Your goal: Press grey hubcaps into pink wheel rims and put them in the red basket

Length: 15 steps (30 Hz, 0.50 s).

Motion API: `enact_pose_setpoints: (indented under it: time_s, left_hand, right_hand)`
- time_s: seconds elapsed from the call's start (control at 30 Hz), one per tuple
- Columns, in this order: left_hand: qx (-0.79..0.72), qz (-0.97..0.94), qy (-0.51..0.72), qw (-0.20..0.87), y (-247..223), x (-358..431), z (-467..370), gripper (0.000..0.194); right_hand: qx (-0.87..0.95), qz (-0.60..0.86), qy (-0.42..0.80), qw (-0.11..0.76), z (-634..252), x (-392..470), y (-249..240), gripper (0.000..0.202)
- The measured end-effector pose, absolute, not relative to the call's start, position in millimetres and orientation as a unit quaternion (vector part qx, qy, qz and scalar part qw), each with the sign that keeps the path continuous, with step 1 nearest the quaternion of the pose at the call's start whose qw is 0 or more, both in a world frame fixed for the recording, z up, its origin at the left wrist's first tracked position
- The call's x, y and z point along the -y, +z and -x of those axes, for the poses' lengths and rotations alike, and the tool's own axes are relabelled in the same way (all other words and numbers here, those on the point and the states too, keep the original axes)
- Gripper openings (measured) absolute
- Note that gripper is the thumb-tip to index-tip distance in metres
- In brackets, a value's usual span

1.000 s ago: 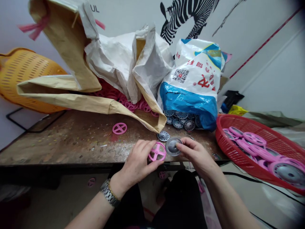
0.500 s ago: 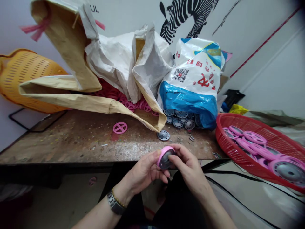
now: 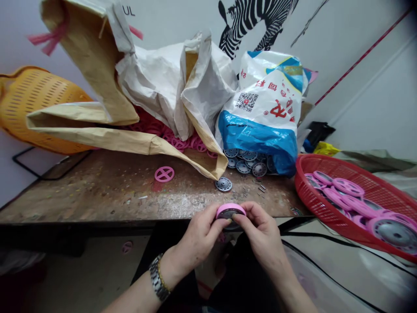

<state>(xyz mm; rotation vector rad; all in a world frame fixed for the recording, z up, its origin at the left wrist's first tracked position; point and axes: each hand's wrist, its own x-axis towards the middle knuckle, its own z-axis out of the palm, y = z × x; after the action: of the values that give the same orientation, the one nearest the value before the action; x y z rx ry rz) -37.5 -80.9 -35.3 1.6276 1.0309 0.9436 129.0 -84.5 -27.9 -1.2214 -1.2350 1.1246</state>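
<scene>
Between my two hands, just off the front edge of the table, is a toy wheel (image 3: pixel 230 210) with a pink rim and a grey disc set in it. My left hand (image 3: pixel 202 231) grips its left side, thumb pressed on the grey face. From the right, my right hand (image 3: pixel 259 227) grips it too, its thumb also on the disc. The fingers behind the wheel are hidden. Beyond the hands, a loose grey disc (image 3: pixel 223 184) lies flat on the table, with small metal pins (image 3: pixel 262 188) to its right. A pink spoked ring (image 3: pixel 164 174) lies farther left.
A red basket (image 3: pixel 306 182) of pink-and-grey wheels stands at the right. An open paper sack (image 3: pixel 130 141) holds pink rings; a blue-and-white bag (image 3: pixel 260 134) spills grey discs. A yellow basket (image 3: pixel 42 104) leans at the left of the wooden table (image 3: pixel 107 191).
The wheel has turned from a steep tilt so its pink rim faces up more. My left thumb has moved from the rim onto the grey disc, beside my right thumb.
</scene>
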Motion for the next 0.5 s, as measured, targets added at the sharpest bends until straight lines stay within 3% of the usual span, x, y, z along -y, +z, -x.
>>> enact_pose_setpoints:
  time_s: [0.23, 0.5]
  left_hand:
    - [-0.451, -0.634, 0.420, 0.467, -43.0, 83.3, 25.0, 0.018]
    - [-0.430, -0.520, 0.412, 0.613, -36.0, 77.1, 26.3, 0.037]
  right_hand:
    - [0.490, 0.519, 0.481, 0.508, -128.4, 83.4, -42.5, 0.027]
    - [0.545, 0.471, 0.513, 0.467, -129.4, 79.8, -29.7, 0.026]
